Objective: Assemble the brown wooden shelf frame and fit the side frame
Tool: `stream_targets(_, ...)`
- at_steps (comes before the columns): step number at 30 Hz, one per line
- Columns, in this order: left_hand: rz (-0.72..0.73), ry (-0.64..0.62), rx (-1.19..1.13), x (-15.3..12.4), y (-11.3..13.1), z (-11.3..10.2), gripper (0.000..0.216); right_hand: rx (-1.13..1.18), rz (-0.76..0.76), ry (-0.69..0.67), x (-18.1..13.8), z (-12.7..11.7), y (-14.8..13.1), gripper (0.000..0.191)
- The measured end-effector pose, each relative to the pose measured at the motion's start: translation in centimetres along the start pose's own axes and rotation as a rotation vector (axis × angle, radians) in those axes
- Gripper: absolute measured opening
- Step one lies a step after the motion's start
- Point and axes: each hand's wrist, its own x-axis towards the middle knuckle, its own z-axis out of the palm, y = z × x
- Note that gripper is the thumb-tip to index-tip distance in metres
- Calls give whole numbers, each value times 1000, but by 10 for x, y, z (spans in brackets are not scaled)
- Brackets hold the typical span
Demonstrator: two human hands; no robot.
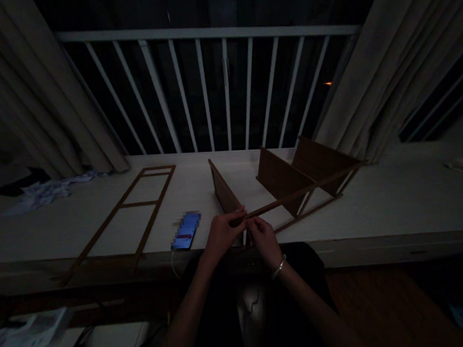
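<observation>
A partly assembled brown wooden shelf rack [289,200] lies on its side on the white ledge, its flat shelf boards standing up from a ladder-like side frame. My left hand [223,233] is closed on the near left end of the rack, with thumb and fingers at the joint by the leftmost board [223,188]. Just right of it, my right hand [264,238] is pinched close under the same rail end. Whatever its fingertips hold is hidden or too small to name in the dim light.
A second ladder-like wooden frame [122,206] lies at left, its legs overhanging the ledge [402,201]. A lit phone [186,231] with a cable lies near the front edge. Crumpled paper or plastic [41,194] is at far left. White railings [209,32] and curtains [370,45] stand behind.
</observation>
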Motion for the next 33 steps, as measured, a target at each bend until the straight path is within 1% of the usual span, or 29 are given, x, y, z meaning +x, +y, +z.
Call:
stream_targets(5, -2, -9, -48, -1, 1, 0, 33, -100, -86, 15, -6, 0, 0, 29)
stream_targets(10, 9, -12, -45, -2, -1, 0, 32, -214, -176, 88, -8, 3, 6, 27)
stream_targets(13, 20, -16, -26, -3, -1, 0, 32, -188, -141, 89, -2, 3, 10, 26)
stream_targets(17, 26, -23, -30, -3, -1, 0, 31, -28, -42, 65, 6, 4, 13, 26)
stream_targets(21, 37, -36, -40, -2, 0, -1, 32, 40, -5, 106, 6, 8, 14, 25)
stream_targets(27, 22, -50, -34, -2, 3, -2, 32, 46, -16, 146, 2, 13, 12, 24)
stream_targets(33, 28, -45, -40, -2, 3, -2, 31, -90, -103, 240, -6, 19, 12, 28)
